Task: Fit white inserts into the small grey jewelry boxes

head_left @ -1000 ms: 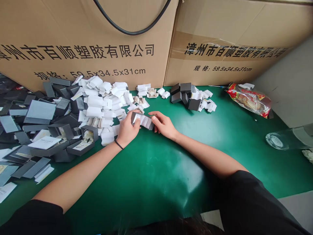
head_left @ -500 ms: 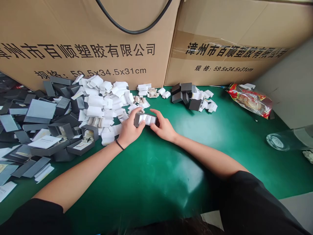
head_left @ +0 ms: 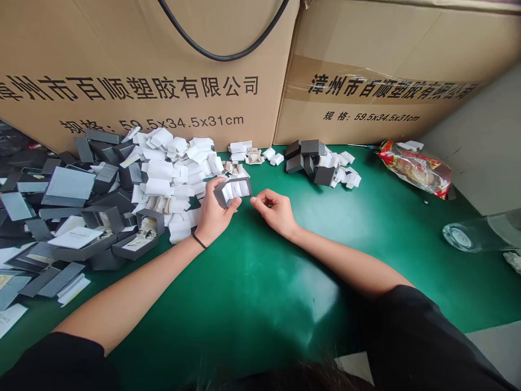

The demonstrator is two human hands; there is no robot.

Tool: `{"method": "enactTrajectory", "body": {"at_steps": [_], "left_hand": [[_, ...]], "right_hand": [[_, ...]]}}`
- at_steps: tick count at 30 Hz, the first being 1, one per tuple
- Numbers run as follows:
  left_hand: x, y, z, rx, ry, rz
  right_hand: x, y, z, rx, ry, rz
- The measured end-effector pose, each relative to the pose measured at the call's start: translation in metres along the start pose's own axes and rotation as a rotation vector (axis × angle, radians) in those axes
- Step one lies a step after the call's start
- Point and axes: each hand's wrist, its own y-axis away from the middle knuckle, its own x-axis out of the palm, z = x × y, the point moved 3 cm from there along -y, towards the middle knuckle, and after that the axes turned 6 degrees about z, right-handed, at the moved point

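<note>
My left hand [head_left: 215, 214] is wrapped around a small dark grey box [head_left: 223, 197], which it holds tilted above the green table. White folded card inserts [head_left: 238, 189] fill the inside of the box, and its opening faces up toward me. Just to the right and apart from the box is my right hand [head_left: 279, 210]. Its fingers are curled in, with the fingertips pinched toward the thumb; whether anything small is between them I cannot make out. Right behind the left hand lies a pile of white card inserts [head_left: 158, 186].
Grey boxes [head_left: 67, 184], several open, heap up at the left. A few dark boxes [head_left: 310, 146] and white pieces stand at the back. Large cartons [head_left: 183, 49] line the back edge. At the right are a red food packet [head_left: 419, 169] and a clear glass [head_left: 484, 231].
The right hand has let go of the box and drawn a little to the right, its fingers curling. The left hand has tilted the box and shifted it slightly left.
</note>
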Motion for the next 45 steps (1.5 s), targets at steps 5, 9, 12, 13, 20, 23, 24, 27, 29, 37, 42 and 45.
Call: {"method": "enactTrajectory", "body": {"at_steps": [5,9,12,13,20,23,24,27,29,37,42,45], "left_hand": [[-0.001,0.002,-0.006,0.243,-0.071,-0.027],[0.002,0.006,-0.011,0.4,-0.05,0.098],[0.002,0.009,-0.017,0.499,-0.056,0.149],[0.002,0.01,-0.02,0.538,-0.043,0.156],[0.007,0.016,-0.024,0.538,0.201,0.257],[0.009,0.016,-0.02,0.51,0.22,0.338],[0.008,0.016,-0.019,0.512,0.204,0.36],[0.004,0.015,-0.018,0.497,0.206,0.386],[0.002,0.014,-0.018,0.459,0.288,0.405],[0.004,0.014,-0.016,0.42,0.418,0.301],[0.002,0.015,-0.018,0.516,0.375,0.276],[-0.001,0.014,-0.02,0.553,0.149,0.21]], "right_hand": [[0.014,0.001,0.002,0.142,-0.346,0.275],[0.012,-0.004,0.002,0.256,-0.616,0.2],[0.012,-0.004,0.002,0.363,-0.833,0.247],[0.012,-0.003,0.002,0.396,-0.898,0.275],[0.019,0.003,-0.002,0.449,-1.124,0.412],[0.018,0.005,0.001,0.423,-1.094,0.414],[0.017,0.005,0.002,0.416,-1.07,0.41],[0.016,0.006,0.001,0.406,-1.01,0.369],[0.016,0.006,-0.001,0.408,-1.006,0.319],[0.021,0.011,0.002,0.267,-0.669,0.252],[0.019,0.017,0.002,0.215,-0.552,0.249],[0.02,0.015,-0.003,0.195,-0.511,0.25]]}}
